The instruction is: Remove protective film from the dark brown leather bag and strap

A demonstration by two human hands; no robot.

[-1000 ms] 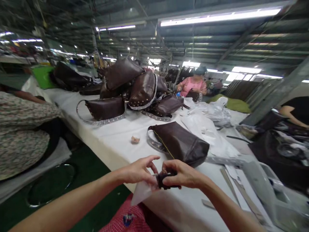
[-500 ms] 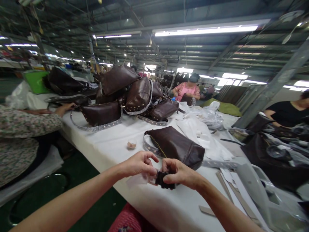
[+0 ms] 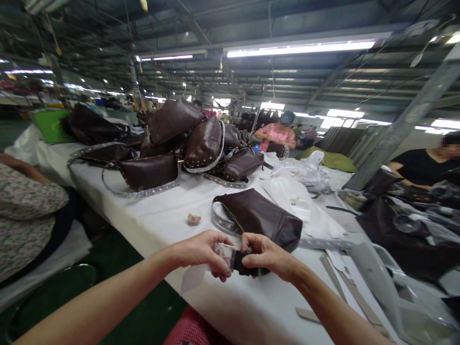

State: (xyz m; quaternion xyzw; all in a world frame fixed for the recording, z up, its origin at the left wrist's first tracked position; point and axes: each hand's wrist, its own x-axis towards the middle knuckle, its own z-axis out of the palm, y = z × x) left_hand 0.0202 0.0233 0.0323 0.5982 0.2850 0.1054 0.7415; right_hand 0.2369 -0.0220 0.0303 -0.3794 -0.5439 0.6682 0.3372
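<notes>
with our left hand (image 3: 208, 253) we pinch a clear plastic piece (image 3: 223, 251) between thumb and fingers, and with our right hand (image 3: 264, 256) we grip a small dark piece (image 3: 238, 262) right against it, both above the near edge of the white table (image 3: 158, 215); we cannot tell exactly what either piece is. just beyond our right hand lies a dark brown bag (image 3: 264, 213), with a small crumpled scrap (image 3: 194, 219) to its left and more brown bags (image 3: 176, 120) piled at the far left.
</notes>
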